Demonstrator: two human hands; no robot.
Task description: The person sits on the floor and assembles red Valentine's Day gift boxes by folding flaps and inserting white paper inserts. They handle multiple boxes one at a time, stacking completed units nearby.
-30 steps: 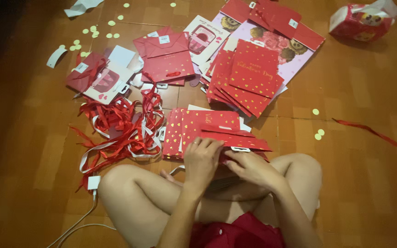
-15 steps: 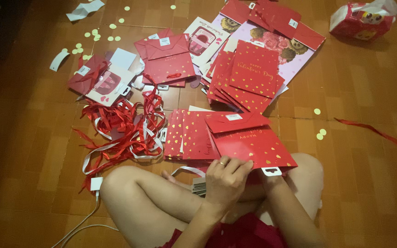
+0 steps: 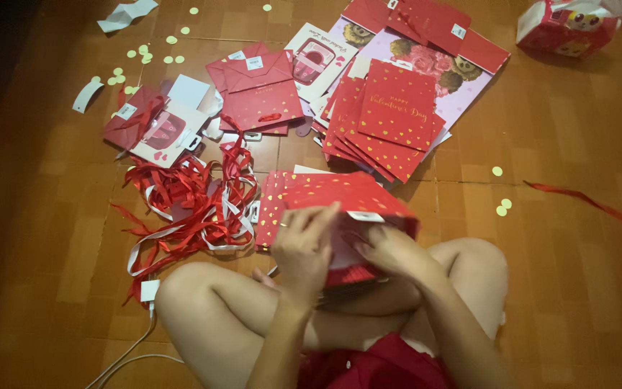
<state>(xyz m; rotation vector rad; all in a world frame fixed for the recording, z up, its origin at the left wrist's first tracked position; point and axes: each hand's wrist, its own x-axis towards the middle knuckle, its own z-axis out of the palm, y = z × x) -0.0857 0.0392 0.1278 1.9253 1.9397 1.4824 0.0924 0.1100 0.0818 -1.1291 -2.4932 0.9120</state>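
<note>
I sit cross-legged on a tiled floor. Both hands hold a red paper gift bag with gold hearts (image 3: 354,198), raised over my lap and partly unfolded. My left hand (image 3: 304,245) grips its near left side, fingers curled over the edge. My right hand (image 3: 390,248) reaches into or under the bag's opening on the right. A flat pile of similar red bags (image 3: 271,209) lies on the floor just beyond and left of my hands.
A tangle of red and white ribbons (image 3: 188,205) lies to the left. A stack of flat red bags (image 3: 390,119) and pink printed bags (image 3: 462,72) lies farther ahead. Round paper dots (image 3: 502,205) scatter the floor. A white charger cable (image 3: 149,317) runs by my left knee.
The red bag lay flatter in front of my knees before; now it is lifted and opened between both hands, with the left hand moved up onto its edge.
</note>
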